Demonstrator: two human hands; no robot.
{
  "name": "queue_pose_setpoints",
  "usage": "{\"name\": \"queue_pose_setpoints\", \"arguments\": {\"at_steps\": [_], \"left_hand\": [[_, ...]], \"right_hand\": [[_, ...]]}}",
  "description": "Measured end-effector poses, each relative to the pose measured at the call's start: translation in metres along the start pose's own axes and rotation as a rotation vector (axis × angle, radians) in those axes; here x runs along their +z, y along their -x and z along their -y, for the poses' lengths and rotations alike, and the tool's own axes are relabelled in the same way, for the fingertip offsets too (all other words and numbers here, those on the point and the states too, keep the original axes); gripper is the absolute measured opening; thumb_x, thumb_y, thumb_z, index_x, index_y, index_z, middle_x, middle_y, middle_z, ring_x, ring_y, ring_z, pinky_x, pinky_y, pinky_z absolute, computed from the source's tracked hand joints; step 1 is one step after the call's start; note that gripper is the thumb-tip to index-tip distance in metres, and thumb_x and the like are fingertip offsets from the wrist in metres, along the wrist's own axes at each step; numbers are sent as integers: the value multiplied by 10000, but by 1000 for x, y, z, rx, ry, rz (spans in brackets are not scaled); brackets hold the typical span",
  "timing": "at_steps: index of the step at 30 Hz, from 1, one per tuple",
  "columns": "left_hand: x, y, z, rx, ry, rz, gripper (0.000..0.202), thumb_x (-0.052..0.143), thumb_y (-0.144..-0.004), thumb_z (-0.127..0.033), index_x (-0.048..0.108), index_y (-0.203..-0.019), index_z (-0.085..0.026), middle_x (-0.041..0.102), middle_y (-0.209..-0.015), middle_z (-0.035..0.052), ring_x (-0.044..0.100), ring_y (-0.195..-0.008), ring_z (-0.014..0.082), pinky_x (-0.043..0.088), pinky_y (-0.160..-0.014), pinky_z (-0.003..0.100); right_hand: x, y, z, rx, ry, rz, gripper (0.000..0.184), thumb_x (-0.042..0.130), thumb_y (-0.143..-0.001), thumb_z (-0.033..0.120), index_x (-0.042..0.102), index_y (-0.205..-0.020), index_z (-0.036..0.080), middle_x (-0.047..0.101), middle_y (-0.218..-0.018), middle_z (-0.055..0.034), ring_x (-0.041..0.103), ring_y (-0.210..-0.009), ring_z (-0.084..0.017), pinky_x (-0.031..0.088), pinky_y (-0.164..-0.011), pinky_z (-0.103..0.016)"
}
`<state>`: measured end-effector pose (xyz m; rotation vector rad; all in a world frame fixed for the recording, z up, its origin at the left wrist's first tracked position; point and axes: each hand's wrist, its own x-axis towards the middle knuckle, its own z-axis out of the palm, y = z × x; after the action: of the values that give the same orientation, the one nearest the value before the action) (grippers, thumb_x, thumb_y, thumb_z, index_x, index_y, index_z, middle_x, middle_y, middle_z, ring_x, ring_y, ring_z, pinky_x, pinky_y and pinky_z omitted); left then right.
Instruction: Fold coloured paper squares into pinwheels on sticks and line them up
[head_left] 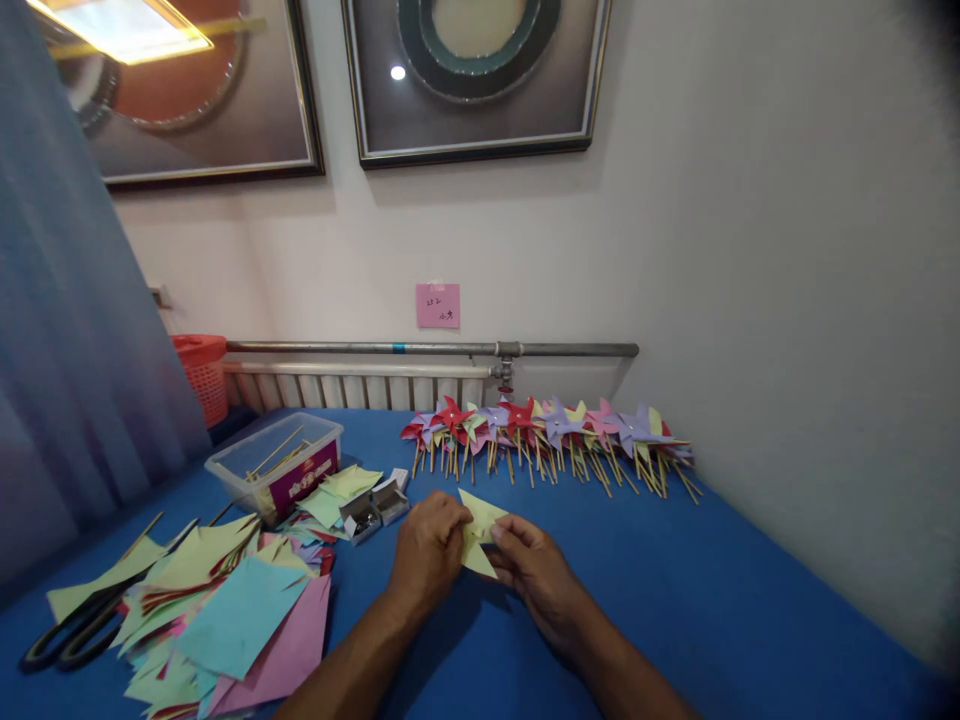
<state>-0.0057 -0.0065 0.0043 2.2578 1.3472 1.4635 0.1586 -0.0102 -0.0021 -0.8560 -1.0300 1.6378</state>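
Both my hands hold one light yellow-green paper piece [480, 535] just above the blue table [750, 610]. My left hand [429, 552] pinches its left side with fingers curled over the paper. My right hand [534, 566] pinches its right edge with thumb and fingers. The paper's points stick out above and below my fingers. A row of finished paper pinwheels [547, 435] on wooden sticks lies along the far edge near the wall.
A heap of coloured paper squares [225, 610] lies at the left, with black scissors [71, 635] beside it. A clear plastic box [274, 465] with sticks and a small open box [371, 512] sit behind. An orange basket [202, 375] stands by the curtain.
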Motion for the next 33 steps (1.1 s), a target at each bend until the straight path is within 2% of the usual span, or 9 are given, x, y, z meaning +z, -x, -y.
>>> {"name": "queue_pose_setpoints", "arguments": {"at_steps": [3, 6, 12, 14, 17, 22, 24, 28, 33], "left_hand": [[0, 0, -2, 15, 2, 30, 288, 468, -865, -60, 724, -852, -191, 677, -840, 73, 627, -811, 187, 446, -749, 289], [0, 1, -4, 29, 0, 57, 290, 463, -871, -76, 730, -861, -189, 683, -866, 83, 633, -832, 192, 456, -761, 295], [-2, 0, -11, -17, 175, 80, 272, 508, -846, -121, 752, -923, -212, 705, -933, 91, 649, -884, 204, 481, -796, 300], [-4, -2, -13, -114, 278, 70, 265, 551, -817, -142, 754, -971, -214, 720, -963, 78, 651, -892, 207, 482, -803, 297], [-5, -6, -13, -352, 446, 62, 224, 602, -821, -269, 751, -974, -202, 726, -898, 48, 633, -804, 191, 464, -723, 271], [-1, -10, -7, -659, 726, -10, 382, 691, -728, -539, 692, -748, -157, 573, -587, -14, 474, -543, 122, 354, -543, 237], [1, -11, -5, -721, 762, -3, 422, 731, -675, -567, 668, -712, -152, 539, -551, -28, 442, -506, 107, 331, -519, 234], [2, -12, -4, -755, 750, 25, 415, 800, -582, -516, 664, -684, -137, 552, -541, -25, 447, -494, 96, 340, -516, 230], [4, -12, -2, -773, 764, 20, 389, 835, -530, -450, 670, -686, -134, 570, -525, -21, 455, -467, 89, 354, -501, 227]], "right_hand": [[-1, -2, -4, -23, 10, 8, 459, 864, -624, 541, 584, -751, 200, 661, -684, 15, 646, -614, -143, 535, -683, -306], [-4, -4, -10, -73, 78, -18, 402, 824, -688, 517, 580, -747, 203, 646, -678, 21, 630, -607, -139, 522, -679, -305], [-11, -10, -13, -216, 397, -162, 349, 752, -733, 514, 591, -681, 209, 637, -612, 0, 585, -583, -168, 458, -598, -288], [-11, -9, -9, -260, 436, -200, 338, 726, -747, 513, 592, -666, 214, 631, -608, 0, 568, -585, -170, 447, -600, -288], [-9, -5, 0, -293, 459, -224, 330, 705, -762, 513, 597, -656, 219, 627, -615, 1, 552, -589, -173, 440, -608, -288], [-7, 0, 4, -305, 494, -168, 317, 684, -789, 514, 624, -695, 217, 615, -637, 12, 535, -600, -169, 418, -594, -274], [-6, 1, 3, -320, 532, -135, 305, 666, -810, 501, 631, -705, 216, 612, -650, 15, 529, -603, -165, 405, -583, -267], [-4, 3, 2, -360, 638, -89, 268, 643, -840, 449, 636, -713, 213, 610, -682, 9, 530, -629, -165, 398, -601, -267], [-3, 5, 3, -374, 595, -2, 325, 568, -905, 498, 620, -759, 213, 624, -709, -6, 571, -686, -182, 443, -676, -287]]}}
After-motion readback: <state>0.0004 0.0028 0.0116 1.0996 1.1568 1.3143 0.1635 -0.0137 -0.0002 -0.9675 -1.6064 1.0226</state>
